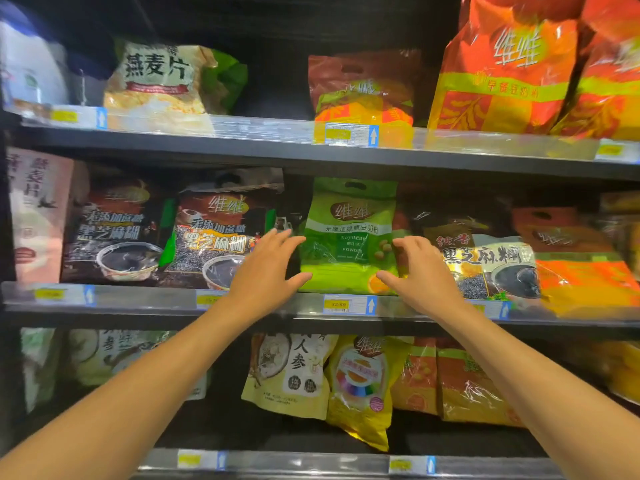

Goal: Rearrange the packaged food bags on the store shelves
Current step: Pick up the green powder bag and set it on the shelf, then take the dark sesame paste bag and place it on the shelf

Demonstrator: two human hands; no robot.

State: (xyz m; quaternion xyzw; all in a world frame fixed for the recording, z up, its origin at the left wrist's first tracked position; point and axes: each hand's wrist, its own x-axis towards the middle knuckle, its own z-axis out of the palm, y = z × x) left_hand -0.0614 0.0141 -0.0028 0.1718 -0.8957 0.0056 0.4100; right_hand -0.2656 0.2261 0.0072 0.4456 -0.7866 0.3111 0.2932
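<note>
Both hands are up at the middle shelf (145, 308), flanking the green soybean milk powder bag (348, 233). The left hand (268, 268) is open with fingers spread at the bag's left edge and the thumb at its lower left corner. The right hand (420, 275) is also open, fingers overlapping the bag's right edge and the thumb across the lower right of its front. Neither hand is curled around the bag, and I can't tell whether they actually touch it. The green bag stands upright at the shelf front, directly above a price tag (349, 304) on the rail. It sits between a dark black sesame bag (214, 233) on its left and another sesame paste bag (485, 261) on its right, which leans back. Further left on the same shelf are a second dark sesame bag (114, 230) and a pink oat bag (34, 216); at far right is an orange bag (581, 271). The top shelf (277, 148) carries an oat flake bag (159, 81), a red-brown bag (363, 88) set further back, and large orange bags (509, 71) at right. On the lower shelf (311, 464) are a beige ginseng bag (294, 372) and a yellow bag (363, 386) tilted forward, touching orange bags (460, 386). Pale bags (104, 355) at left are blurred.
</note>
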